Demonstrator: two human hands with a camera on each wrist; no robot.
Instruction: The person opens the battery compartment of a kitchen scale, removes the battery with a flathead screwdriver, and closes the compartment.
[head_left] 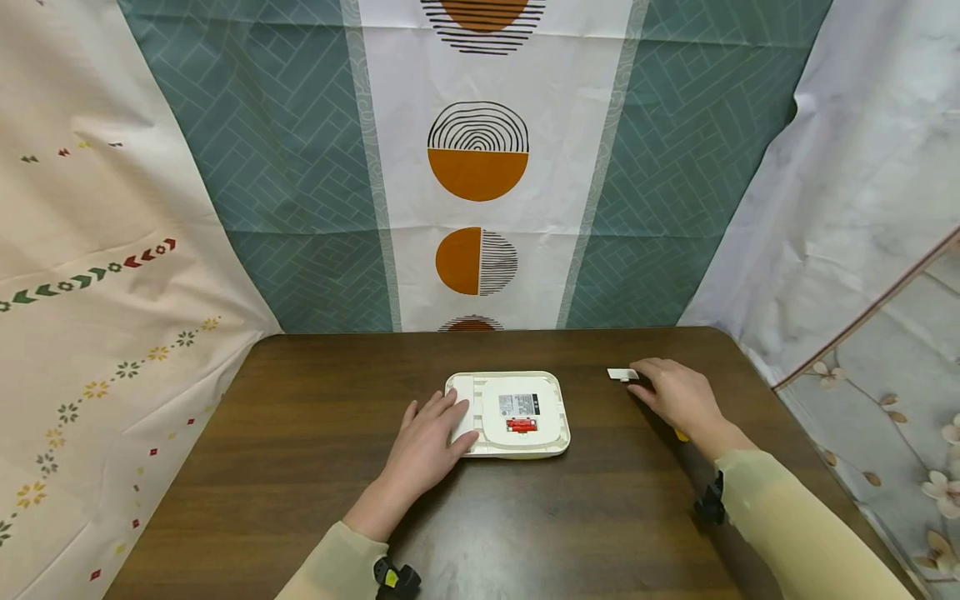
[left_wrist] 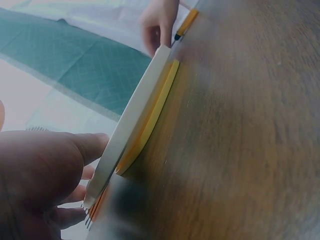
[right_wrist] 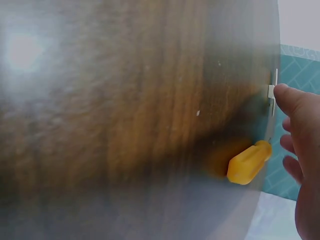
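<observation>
A white flat device (head_left: 525, 392) lies bottom up in the middle of the wooden table (head_left: 300, 467), showing a label and a small red part (head_left: 521, 425). My left hand (head_left: 435, 433) rests flat on its left end with straight fingers; in the left wrist view the fingers (left_wrist: 50, 160) lie against the device's edge (left_wrist: 145, 110). My right hand (head_left: 671, 392) lies on the table to the right, a fingertip (right_wrist: 287, 97) touching a small white piece (head_left: 621, 374) (right_wrist: 272, 92). A yellow screwdriver handle (right_wrist: 248, 162) (head_left: 681, 434) lies under that hand.
Patterned cloth (head_left: 480, 167) hangs close behind the table and along both sides. The table's right edge (head_left: 780, 417) runs near my right forearm. Bare wood stretches in front of the device and to its left.
</observation>
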